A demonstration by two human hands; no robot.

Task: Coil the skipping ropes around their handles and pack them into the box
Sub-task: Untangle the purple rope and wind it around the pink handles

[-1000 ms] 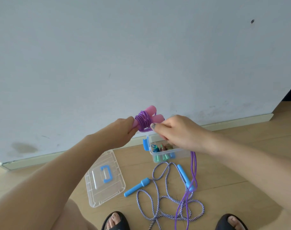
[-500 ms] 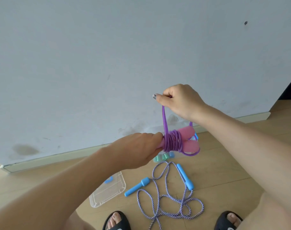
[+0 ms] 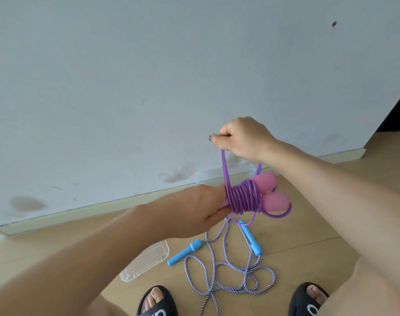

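Centre frame: left hand (image 3: 194,210) grips 2 pink handles (image 3: 271,190); right hand (image 3: 242,137) pinches purple rope (image 3: 224,169). Lower left: clear lid (image 3: 146,263) on floor (image 3: 308,247), contents indiscernible.

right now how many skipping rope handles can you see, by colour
pink handles: 2, held in the left hand, purple rope coiled around them
blue handles: 2, lying on the floor with the striped rope
total: 4

The box (image 3: 253,169) is almost fully hidden behind the right hand (image 3: 242,137) and the pink handles (image 3: 271,192). Half of the clear lid (image 3: 148,261) is covered by the left arm. Both sandals (image 3: 156,302) are cut off at the bottom edge.
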